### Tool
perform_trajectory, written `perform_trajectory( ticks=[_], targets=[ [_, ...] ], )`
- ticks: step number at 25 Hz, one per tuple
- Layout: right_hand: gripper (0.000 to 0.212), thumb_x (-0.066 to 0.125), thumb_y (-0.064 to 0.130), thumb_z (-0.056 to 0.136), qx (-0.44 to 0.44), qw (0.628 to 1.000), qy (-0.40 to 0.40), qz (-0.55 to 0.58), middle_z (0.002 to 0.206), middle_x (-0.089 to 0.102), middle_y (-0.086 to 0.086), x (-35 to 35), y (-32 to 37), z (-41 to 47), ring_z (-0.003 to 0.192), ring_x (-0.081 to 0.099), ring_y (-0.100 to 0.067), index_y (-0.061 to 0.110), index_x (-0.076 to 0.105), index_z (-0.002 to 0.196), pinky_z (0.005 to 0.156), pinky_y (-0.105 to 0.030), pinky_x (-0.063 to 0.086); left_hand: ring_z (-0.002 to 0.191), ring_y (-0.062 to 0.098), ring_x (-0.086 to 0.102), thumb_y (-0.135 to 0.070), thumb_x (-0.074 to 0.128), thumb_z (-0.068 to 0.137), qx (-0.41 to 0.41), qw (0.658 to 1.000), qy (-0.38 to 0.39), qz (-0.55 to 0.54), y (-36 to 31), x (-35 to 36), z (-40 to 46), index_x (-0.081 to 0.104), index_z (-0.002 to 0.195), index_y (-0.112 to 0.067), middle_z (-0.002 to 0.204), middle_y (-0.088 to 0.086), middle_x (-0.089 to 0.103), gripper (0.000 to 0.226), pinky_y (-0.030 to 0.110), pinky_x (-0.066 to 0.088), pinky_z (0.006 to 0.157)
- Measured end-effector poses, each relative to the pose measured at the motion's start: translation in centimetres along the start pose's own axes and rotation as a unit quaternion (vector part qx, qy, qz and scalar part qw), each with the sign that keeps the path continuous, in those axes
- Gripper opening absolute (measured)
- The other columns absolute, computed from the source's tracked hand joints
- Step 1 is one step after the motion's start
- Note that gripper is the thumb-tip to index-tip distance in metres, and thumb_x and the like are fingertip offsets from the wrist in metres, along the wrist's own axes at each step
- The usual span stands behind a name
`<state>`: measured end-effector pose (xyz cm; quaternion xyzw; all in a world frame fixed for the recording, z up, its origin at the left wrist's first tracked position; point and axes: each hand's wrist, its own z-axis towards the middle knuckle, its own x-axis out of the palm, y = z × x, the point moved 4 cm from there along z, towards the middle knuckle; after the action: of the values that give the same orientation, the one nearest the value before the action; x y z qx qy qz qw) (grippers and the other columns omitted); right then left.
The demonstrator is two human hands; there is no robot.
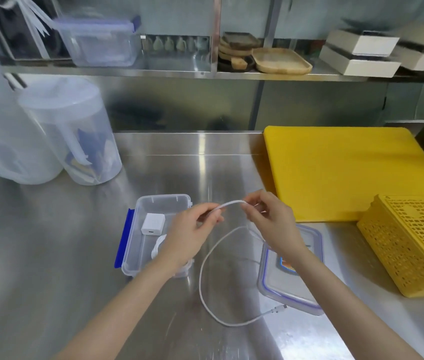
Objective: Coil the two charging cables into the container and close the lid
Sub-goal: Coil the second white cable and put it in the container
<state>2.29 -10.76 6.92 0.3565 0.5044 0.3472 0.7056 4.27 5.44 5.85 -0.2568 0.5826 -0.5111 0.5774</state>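
Broadly, a brushed stainless-steel worktop (50, 242) fills the view, with a steel shelf (179, 72) running along the back wall above it. Next in size, a flat yellow plastic cutting board (340, 172) lies on the right half of the worktop, and an upturned yellow perforated plastic basket (413, 242) rests against its near right corner. On the far left stand two translucent lidded plastic jugs (70, 133), side by side. Near the middle sits the clear rectangular plastic container (151, 203) with a blue clip on its left side, open; inside it lie a small white charger block (153, 223) and, nearer the person, a white coil partly hidden by the left wrist, which looks like a wound cable. To the right of the container, well apart from it, the clear lid with a blue seal (294, 281) lies flat on the worktop under the right forearm. Above the gap between them, the left hand (187, 235) and right hand (270, 224) each pinch the thin white charging cable (205, 268) between thumb and fingertips, a short arched stretch spanning the two hands. From the right hand the rest of the cable hangs in a wide loop onto the steel, and its plug end (278, 309) lies touching the lid's near edge.
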Motion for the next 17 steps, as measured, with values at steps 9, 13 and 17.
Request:
perform_trajectory(
  ticks=[9,13,17],
  targets=[
    [0.009,0.058,0.016,0.088,0.016,0.983,0.045,0.178,0.052,0.060,0.013,0.9,4.5,3.4,0.052,0.058,-0.004,0.017,0.060,0.079,0.056,-0.018,0.052,0.074,-0.001,0.067,-0.011,0.035,0.097,-0.021,0.985,-0.018,-0.171,-2.9,-3.4,2.8,0.058,0.097,-0.020,0.085,-0.002,0.068,0.025,0.017,0.054,0.074],
    [0.009,0.055,0.019,0.089,0.021,0.973,0.043,0.227,0.055,0.059,0.013,0.7,5.2,4.2,0.053,0.056,-0.001,0.018,0.059,0.082,0.056,-0.014,0.049,0.073,0.005,0.069,-0.014,0.034,0.098,-0.073,0.972,0.006,-0.224,-2.9,-3.2,3.5,0.061,0.090,-0.010,0.085,0.006,0.069,0.028,0.018,0.056,0.069],
    [0.011,0.053,0.023,0.090,0.020,0.973,0.043,0.225,0.050,0.056,0.015,0.7,5.4,4.8,0.050,0.051,0.000,0.019,0.059,0.083,0.055,-0.012,0.047,0.071,0.011,0.071,-0.017,0.035,0.098,-0.110,0.968,0.061,-0.219,-2.6,-2.3,3.0,0.063,0.086,-0.012,0.079,0.002,0.070,0.031,0.016,0.054,0.063]
  ],
)
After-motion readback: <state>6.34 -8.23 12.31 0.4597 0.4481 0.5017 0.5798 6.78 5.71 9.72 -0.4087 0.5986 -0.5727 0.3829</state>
